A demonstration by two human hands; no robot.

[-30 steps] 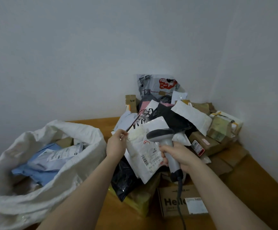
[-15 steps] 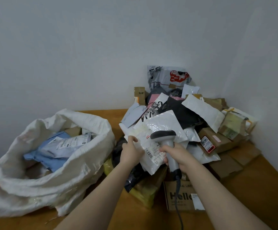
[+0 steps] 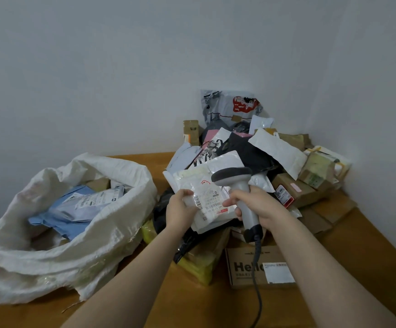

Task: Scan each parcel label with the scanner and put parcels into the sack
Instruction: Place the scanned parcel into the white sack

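Pinching a parcel (image 3: 192,182) by its left edge, the left hand (image 3: 180,210) holds it with the label (image 3: 210,202) up. The right hand (image 3: 262,205) wraps the scanner (image 3: 233,175) handle, with the head at the label's 1 o'clock. At 9 o'clock from the hands the sack (image 3: 111,235) lies open on the table (image 3: 357,247), parcels inside. The pile (image 3: 251,147) spreads from 12 to 2 o'clock.

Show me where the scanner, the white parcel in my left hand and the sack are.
scanner (image 3: 231,177), head view, on its dark head.
white parcel (image 3: 212,202), head view, on its printed label.
sack (image 3: 111,233), head view, on its near white wall.
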